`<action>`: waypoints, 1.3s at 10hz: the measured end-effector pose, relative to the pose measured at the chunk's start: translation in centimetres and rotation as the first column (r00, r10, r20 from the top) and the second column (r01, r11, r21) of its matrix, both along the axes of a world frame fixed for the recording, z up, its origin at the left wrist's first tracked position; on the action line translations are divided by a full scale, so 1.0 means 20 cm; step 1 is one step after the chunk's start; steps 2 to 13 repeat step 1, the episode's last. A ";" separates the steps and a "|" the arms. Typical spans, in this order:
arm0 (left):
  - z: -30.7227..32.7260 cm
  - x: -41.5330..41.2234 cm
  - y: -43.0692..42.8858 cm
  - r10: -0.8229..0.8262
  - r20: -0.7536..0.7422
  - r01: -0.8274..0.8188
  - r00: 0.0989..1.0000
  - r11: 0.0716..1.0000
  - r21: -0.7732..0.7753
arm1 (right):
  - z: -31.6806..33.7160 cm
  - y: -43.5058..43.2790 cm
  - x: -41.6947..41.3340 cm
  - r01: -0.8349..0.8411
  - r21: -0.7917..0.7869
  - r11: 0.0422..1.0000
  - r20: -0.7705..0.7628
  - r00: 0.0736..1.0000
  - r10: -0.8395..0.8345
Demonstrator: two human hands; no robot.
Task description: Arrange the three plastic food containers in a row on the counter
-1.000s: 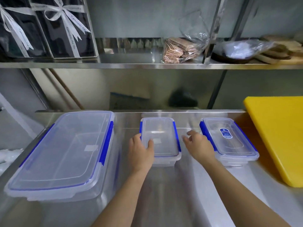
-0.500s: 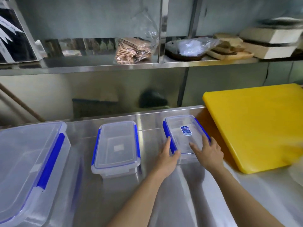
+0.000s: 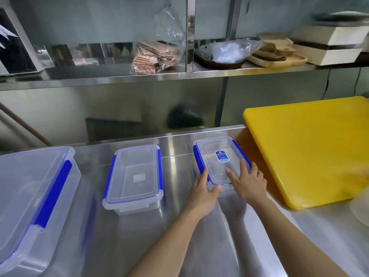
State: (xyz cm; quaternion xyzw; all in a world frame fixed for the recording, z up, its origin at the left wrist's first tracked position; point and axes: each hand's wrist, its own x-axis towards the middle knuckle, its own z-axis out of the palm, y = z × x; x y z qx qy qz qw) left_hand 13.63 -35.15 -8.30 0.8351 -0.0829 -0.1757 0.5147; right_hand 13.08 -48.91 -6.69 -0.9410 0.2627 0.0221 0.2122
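Observation:
Three clear plastic containers with blue clips stand side by side on the steel counter (image 3: 179, 236). The large container (image 3: 30, 196) is at the far left, partly out of frame. The middle container (image 3: 134, 176) stands free at the centre. The right container (image 3: 217, 156), with a blue label on its lid, sits close to the yellow board. My left hand (image 3: 202, 191) grips its near left corner, thumb along the front. My right hand (image 3: 248, 179) lies on its lid and near right edge, fingers spread.
A thick yellow cutting board (image 3: 311, 148) lies at the right, close to the labelled container. A steel shelf (image 3: 139, 76) above the counter carries bagged brown packets (image 3: 155, 56), a plastic-wrapped dish, wooden boards and stacked boxes. A steel backsplash runs behind.
A second ago my left hand held the middle container; both hands have since shifted right onto the labelled container. My view has also swung right, so the large container has slid partly out of frame.

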 end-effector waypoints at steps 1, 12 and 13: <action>0.15 -0.02 0.11 -0.007 0.112 -0.008 0.994 0.991 0.131 | 0.10 0.01 0.00 -0.005 -0.063 0.998 0.011 1.000 0.006; 0.15 -0.02 0.11 -0.007 0.112 -0.008 0.994 0.991 0.131 | 0.10 0.01 0.00 -0.005 -0.063 0.998 0.011 1.000 0.006; 0.15 -0.02 0.11 -0.007 0.112 -0.008 0.994 0.991 0.131 | 0.10 0.01 0.00 -0.005 -0.063 0.998 0.011 1.000 0.006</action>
